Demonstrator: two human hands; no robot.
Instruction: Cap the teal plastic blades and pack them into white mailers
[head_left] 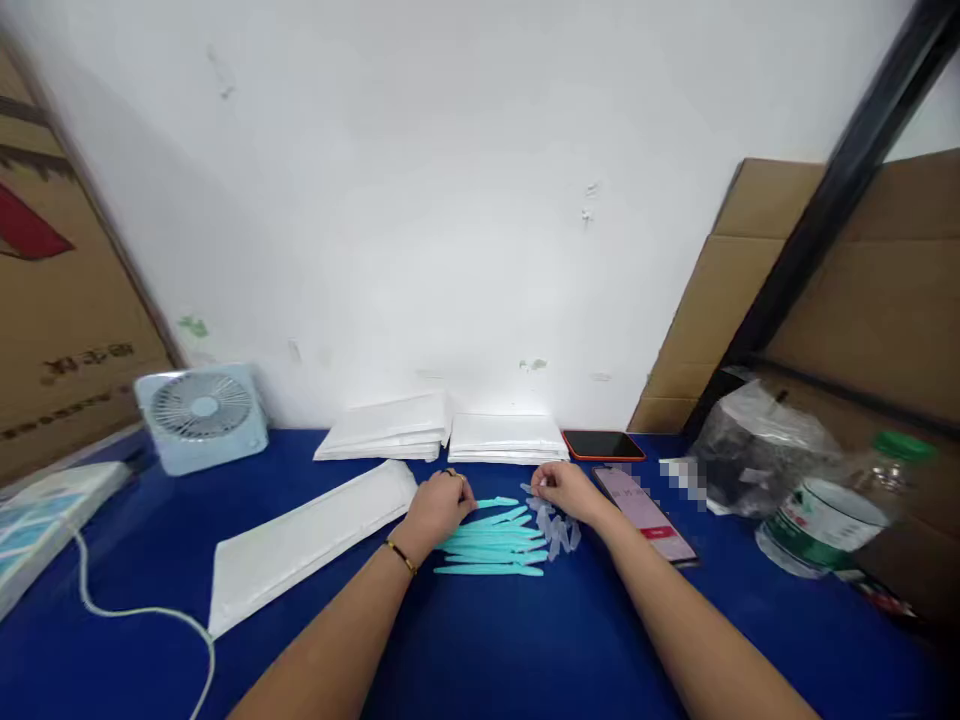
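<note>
Several teal eyebrow razors (pixel 491 570) lie side by side on the blue table, their blade ends pointing right. At the far end of this row, my left hand (pixel 441 505) is closed on the handle of one eyebrow razor (pixel 496 502). Just right of the blade ends is a loose pile of small translucent plastic caps (pixel 555 532). My right hand (pixel 564 488) reaches over the top of the pile, thumb and fingers pinched together on a cap (pixel 526 490). The fingertips partly cover that cap.
White padded envelopes stand in two stacks, left (pixel 386 428) and right (pixel 510 438), by the wall. Another long envelope (pixel 311 540) lies left. Two phones, a dark one (pixel 604 445) and a lit one (pixel 646 515), a bottle (pixel 825 525), a bagged item (pixel 757 445) and a fan (pixel 202 415) surround the workspace.
</note>
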